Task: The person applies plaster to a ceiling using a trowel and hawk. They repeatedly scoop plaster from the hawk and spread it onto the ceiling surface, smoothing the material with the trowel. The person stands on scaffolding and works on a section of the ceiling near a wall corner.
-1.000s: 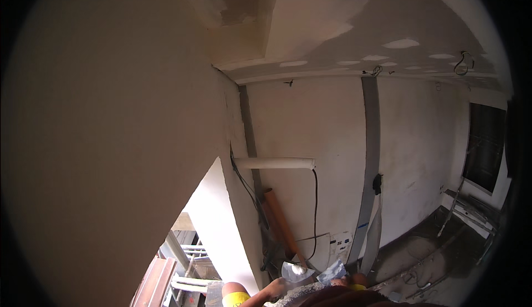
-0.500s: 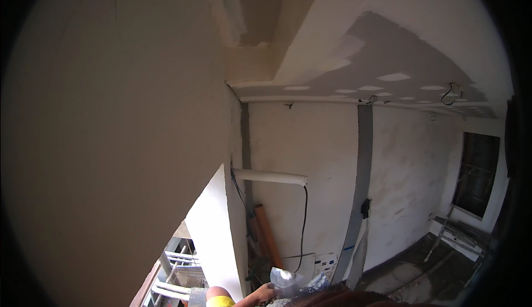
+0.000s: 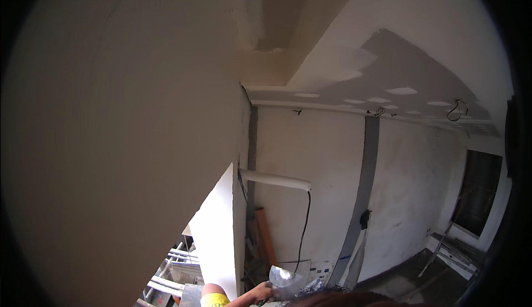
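At the lower edge, a hand that I take for my left hand [image 3: 259, 292] is closed around a wide putty knife [image 3: 284, 277]. Its broad, shiny blade points up and to the right, while the fingers cover the handle. The forearm comes in from the left, beside a yellow piece of cloth [image 3: 215, 300] and a rounded patch of bare skin. A dark, hair-like edge [image 3: 332, 297] hides what lies just right of the hand. My right hand does not show.
A large plain wall surface [image 3: 122, 141] fills the left. Overhead, the ceiling [image 3: 399, 63] has grey boards with white filler patches and hanging wires [image 3: 457, 110]. A white pipe [image 3: 277, 179] juts from the wall above orange pipes [image 3: 265, 235]. Scaffold-like bars [image 3: 166, 285] stand lower left.
The whole view has shifted, so the ceiling and far wall lie slightly lower and further right. The hand still grips the putty knife in nearly the same spot.
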Tool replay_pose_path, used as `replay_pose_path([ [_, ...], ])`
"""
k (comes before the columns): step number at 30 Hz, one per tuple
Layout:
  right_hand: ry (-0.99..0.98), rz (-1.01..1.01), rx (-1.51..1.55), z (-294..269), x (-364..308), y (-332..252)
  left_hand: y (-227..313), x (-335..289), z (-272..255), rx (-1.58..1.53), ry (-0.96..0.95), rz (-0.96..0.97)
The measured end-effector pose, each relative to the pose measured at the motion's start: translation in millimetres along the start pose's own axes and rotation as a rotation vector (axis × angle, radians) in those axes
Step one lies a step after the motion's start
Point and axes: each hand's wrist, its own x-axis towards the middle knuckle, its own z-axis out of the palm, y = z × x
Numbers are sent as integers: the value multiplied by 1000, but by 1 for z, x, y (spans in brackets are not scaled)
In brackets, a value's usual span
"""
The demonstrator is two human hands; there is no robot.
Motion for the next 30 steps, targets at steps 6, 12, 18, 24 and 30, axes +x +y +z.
replay_pose_path([
  [6,-36,34,-16,15,1,10,13,-21,-2,18,42,16],
  [12,-28,55,-15,14,3,22,21,-27,2,56,59,-34],
  [18,-25,45,14,12,11,30,-1,-4,-2,-24,-11,-15],
  [24,-91,-12,96,15,15,59,19,-15,-7,-23,178,-84],
  [30,-41,4,207,-4,2,59,-6,-6,-8,-30,288,-63],
])
